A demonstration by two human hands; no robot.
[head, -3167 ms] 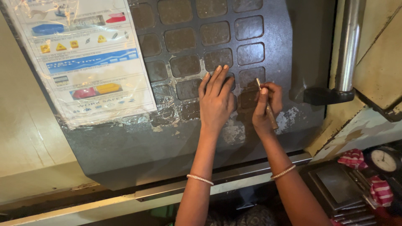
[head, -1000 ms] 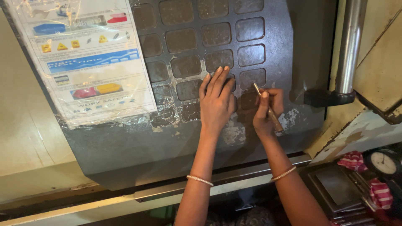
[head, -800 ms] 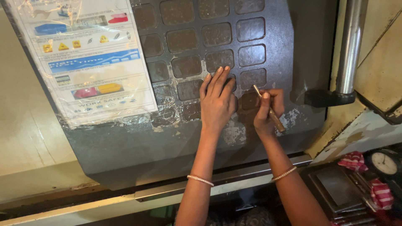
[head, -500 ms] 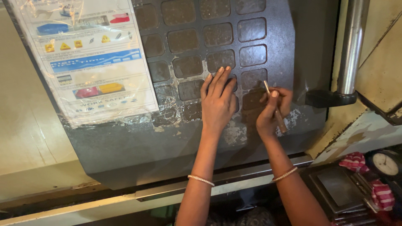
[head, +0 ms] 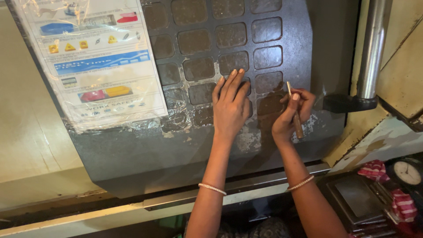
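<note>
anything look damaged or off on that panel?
Yes. The dark panel has its coating worn to pale flaky patches below the recessed squares, around the left hand and beside the right hand, which holds a thin stick. The plastic-covered sheet sits wrinkled, its lower edge ragged and lifting.

Two bare forearms and hands, each with a thin bangle at the wrist.

The left hand (head: 230, 108) and right hand (head: 291, 115) were uncovered, with no sleeves or gloves in view; the left wrist wore a slim pale beaded bangle (head: 212, 188); the right wrist wore a matching thin bangle (head: 301, 183); fingernails looked short and unpainted; dark patterned clothing (head: 260, 229) showed below, blurred.
</note>
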